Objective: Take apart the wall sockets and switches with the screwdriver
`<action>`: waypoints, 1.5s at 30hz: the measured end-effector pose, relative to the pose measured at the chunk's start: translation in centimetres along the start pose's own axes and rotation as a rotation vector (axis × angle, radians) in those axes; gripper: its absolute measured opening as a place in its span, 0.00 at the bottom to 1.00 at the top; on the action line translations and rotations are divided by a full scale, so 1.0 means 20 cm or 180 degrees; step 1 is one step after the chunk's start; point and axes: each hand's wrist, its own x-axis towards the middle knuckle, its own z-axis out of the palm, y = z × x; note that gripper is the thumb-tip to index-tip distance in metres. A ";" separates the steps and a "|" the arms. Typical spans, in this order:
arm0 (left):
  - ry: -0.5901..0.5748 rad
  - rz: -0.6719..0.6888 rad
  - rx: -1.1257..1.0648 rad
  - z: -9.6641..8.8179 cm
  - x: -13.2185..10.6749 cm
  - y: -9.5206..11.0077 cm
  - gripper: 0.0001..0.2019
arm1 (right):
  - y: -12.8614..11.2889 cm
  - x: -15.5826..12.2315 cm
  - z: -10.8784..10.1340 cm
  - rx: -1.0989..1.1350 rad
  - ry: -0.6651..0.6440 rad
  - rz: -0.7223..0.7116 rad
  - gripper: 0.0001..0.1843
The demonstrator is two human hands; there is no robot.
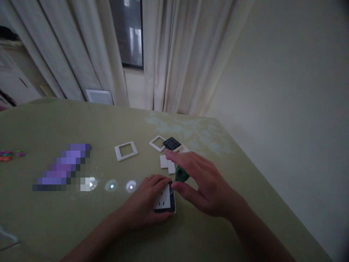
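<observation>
A white wall socket with a dark body lies on the green table near the front. My left hand is closed around its left side, pressing it down. My right hand grips a green-handled screwdriver, whose tip points down at the socket's right edge. Just behind the hands lie two small white covers, a white square frame and a black module on a white base.
Another white square frame lies farther left. A blurred purple patch sits at the left, with three bright light reflections beside it. Coloured bits lie at the far left edge. Curtains and a window stand behind; a wall runs along the right.
</observation>
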 end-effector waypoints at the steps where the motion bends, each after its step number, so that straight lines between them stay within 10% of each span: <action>1: -0.0024 -0.0007 0.0009 0.00 0.00 0.00 0.38 | 0.00 0.00 0.00 0.0296 -0.0138 0.0137 0.26; 7: -0.0003 0.0017 0.0020 0.00 0.00 0.00 0.39 | 0.00 0.00 0.02 -0.0082 0.0331 0.0206 0.19; 13: -0.0026 -0.0025 0.0112 0.00 0.00 0.01 0.39 | -0.03 0.00 -0.04 0.0736 -0.0172 0.0463 0.24; 18: -0.0010 -0.0069 0.0079 -0.02 0.01 0.03 0.37 | -0.04 -0.01 -0.05 0.0334 0.0412 0.0516 0.19; 31: -0.0034 -0.0104 0.0070 0.00 0.00 0.00 0.41 | -0.04 -0.01 -0.08 0.0470 -0.0252 0.0605 0.29; 37: -0.0082 -0.0134 0.0030 -0.01 0.01 0.02 0.37 | -0.04 0.00 -0.08 0.0359 0.0068 0.0667 0.16; 45: -0.0043 -0.0112 0.0089 0.01 0.00 0.01 0.37 | -0.05 -0.01 -0.12 0.0814 -0.0529 0.0623 0.17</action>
